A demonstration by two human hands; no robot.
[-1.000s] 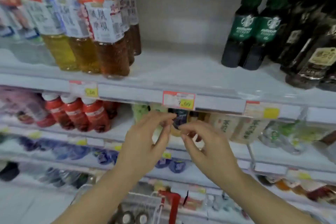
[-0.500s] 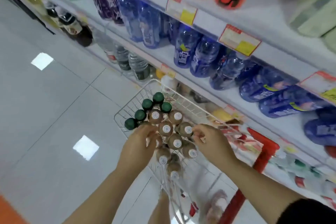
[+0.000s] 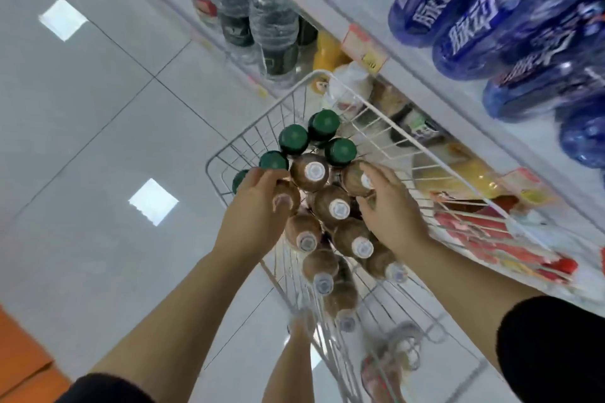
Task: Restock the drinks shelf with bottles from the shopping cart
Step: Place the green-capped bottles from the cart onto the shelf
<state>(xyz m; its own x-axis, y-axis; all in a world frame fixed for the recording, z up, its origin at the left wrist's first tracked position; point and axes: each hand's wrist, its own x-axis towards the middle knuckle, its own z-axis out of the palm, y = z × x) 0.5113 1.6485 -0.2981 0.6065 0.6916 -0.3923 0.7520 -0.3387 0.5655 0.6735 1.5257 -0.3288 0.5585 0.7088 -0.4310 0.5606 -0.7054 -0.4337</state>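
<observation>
**Hands in the cart, two bottles about to come up**

Hands first: our left hand point(image 3: 253, 209) is curled over a brown white-capped bottle point(image 3: 284, 198) at the near-left edge of the cluster, thumb tip showing on its shoulder, fingers wrapped round the far side, and that reads as a grip. Our right hand point(image 3: 391, 209) is cupped around another brown bottle point(image 3: 355, 178) on the shelf side of the cluster, fingers spread on it; whether it has fully clamped we cannot tell.

Both hands go in from above, and we judge that sensible: the bottles stand upright and packed shoulder to shoulder in the wire cart point(image 3: 376, 114), so only the necks offer a hold.

Around them, more brown bottles run back toward us down the cart, and the green-capped bottles point(image 3: 294, 137) bunch at the cart's far end. So the stock is all in the cart, none on its way up yet.

Beyond the cart's right rim runs the shelving point(image 3: 435, 75): blue bottles point(image 3: 474, 33) lying on the tier above the cart, clear water bottles point(image 3: 275, 33) past the cart's far corner. Left of the cart, pale glossy floor tiles point(image 3: 98, 108) catch two bright ceiling-light reflections. Room to lift looks clear.
</observation>
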